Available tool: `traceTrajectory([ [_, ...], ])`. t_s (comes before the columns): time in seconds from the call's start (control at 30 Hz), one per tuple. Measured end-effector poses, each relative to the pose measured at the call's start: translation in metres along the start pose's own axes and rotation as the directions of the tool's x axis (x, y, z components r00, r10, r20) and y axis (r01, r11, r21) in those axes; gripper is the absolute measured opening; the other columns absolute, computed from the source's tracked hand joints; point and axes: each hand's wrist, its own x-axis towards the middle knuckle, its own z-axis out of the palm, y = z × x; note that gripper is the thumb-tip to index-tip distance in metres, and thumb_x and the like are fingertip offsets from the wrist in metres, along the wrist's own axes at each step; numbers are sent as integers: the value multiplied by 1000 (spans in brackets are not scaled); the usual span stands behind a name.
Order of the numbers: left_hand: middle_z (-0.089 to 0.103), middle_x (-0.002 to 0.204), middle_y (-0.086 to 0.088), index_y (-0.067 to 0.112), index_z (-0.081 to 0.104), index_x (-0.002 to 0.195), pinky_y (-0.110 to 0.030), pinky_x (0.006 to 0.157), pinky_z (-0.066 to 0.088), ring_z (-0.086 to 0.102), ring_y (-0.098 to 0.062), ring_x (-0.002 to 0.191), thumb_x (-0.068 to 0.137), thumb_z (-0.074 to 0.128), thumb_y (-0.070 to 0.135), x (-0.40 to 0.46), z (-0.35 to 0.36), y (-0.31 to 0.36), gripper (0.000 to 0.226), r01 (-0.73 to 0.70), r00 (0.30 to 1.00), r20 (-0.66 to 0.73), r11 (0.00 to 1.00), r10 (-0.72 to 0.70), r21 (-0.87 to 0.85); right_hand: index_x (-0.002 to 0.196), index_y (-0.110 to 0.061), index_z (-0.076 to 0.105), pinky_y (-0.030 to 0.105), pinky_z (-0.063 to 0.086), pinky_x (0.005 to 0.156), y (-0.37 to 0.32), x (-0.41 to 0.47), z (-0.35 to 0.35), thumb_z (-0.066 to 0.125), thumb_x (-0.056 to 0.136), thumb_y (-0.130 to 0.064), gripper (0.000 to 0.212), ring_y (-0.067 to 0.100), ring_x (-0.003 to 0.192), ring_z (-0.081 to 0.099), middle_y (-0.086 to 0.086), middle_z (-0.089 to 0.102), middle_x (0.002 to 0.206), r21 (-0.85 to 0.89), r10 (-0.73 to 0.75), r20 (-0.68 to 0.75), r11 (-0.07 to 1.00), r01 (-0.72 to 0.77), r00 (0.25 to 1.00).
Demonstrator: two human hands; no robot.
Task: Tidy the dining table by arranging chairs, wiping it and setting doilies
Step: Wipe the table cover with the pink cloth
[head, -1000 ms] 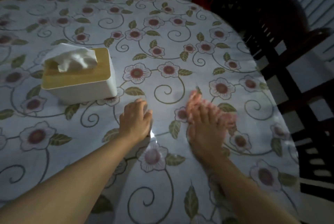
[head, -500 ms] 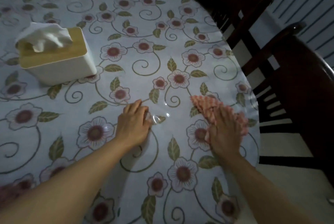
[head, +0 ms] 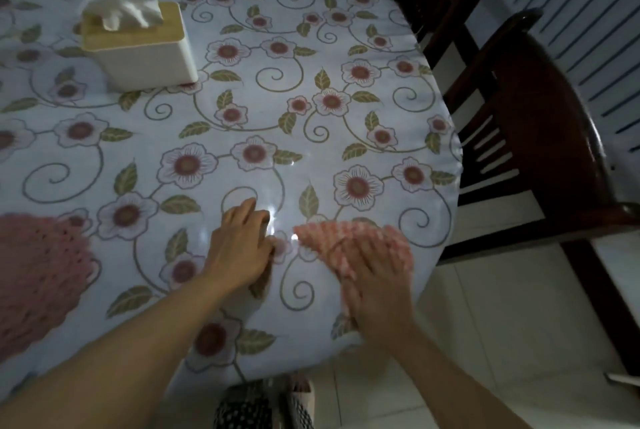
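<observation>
Pink checked cloth (head: pixel 349 241) lies near the table's (head: pixel 398 137) right edge, pinned under the flat, unclenched right hand (head: pixel 375 284). Left hand (head: pixel 239 248) rests beside it, loosely curled, grasping nothing. Pink crocheted doily (head: pixel 38 276) lies far left. Tissue box (head: pixel 142 47) behind holds a protruding tissue (head: pixel 124 7). Dark wooden chair (head: pixel 540 130) adjoins the edge.

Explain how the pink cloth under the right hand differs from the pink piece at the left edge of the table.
The cloth is a lighter salmon with a pale checked pattern; the doily is a darker, dusty pink with a knitted texture. The cloth lies near the table's right edge, pressed flat by the right hand; the doily lies untouched and is partly cut off by the frame. Both rest on the floral tablecloth.
</observation>
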Motion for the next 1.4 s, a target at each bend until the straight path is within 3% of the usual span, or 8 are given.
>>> traceTrajectory([
  [0.1,26,152,-8,13,49,126,-43,103,33,27,-30,134,93,50,30,-27,5,-7,38,35,999,-1,999,-35,-3,139,-6,45,51,20,112,39,1,-10,31,88,-38,61,33,138,32,17,42,145,-34,207,-40,978,-208,978],
  [0.27,26,154,-8,12,45,133,-40,112,24,25,-28,138,92,51,26,-57,5,-27,44,60,998,3,998,-60,-2,141,-5,40,49,10,111,16,2,1,27,90,-40,63,43,136,31,23,37,147,-55,316,-58,946,-319,947],
  [0.4,26,154,-3,16,44,135,-40,114,19,24,-23,140,91,49,24,-66,-4,-40,44,58,998,20,998,-58,-5,145,-11,32,49,13,111,-44,-4,8,28,92,-37,59,40,136,32,19,32,150,-58,172,-32,983,-174,985],
  [0.53,23,154,2,21,42,132,-46,113,21,20,-21,140,89,50,30,-66,-14,-56,44,71,997,17,996,-72,45,150,-16,19,45,1,116,-126,-4,28,29,94,-38,61,29,146,5,13,13,158,-26,-82,47,996,83,996],
  [0.67,26,153,2,23,41,134,-50,111,15,23,-21,138,94,41,32,-59,-32,-91,41,57,998,-19,995,-55,81,149,-20,22,47,7,112,-186,16,46,32,94,-40,60,29,145,9,10,18,157,-25,-202,112,978,206,973],
  [0.87,29,151,9,24,38,136,-51,111,14,25,-16,137,84,54,17,-40,-67,-154,54,-81,996,55,983,72,162,150,-20,18,40,5,116,-206,55,49,10,99,-46,58,20,146,6,3,14,158,-72,-54,91,996,61,994],
  [1.13,46,136,10,23,49,119,-48,110,13,32,-15,132,86,46,12,-18,-92,-194,36,-265,956,147,962,254,60,148,-12,26,48,15,112,-248,62,64,6,98,-49,65,33,142,21,12,20,155,-59,286,81,958,-282,955],
  [1.4,46,118,10,24,51,103,-38,99,27,42,-15,118,78,55,14,33,-119,-236,27,-201,979,55,976,197,86,148,-14,25,45,9,116,-235,127,59,13,97,-50,64,31,145,15,12,18,157,-116,156,107,983,-143,982],
])
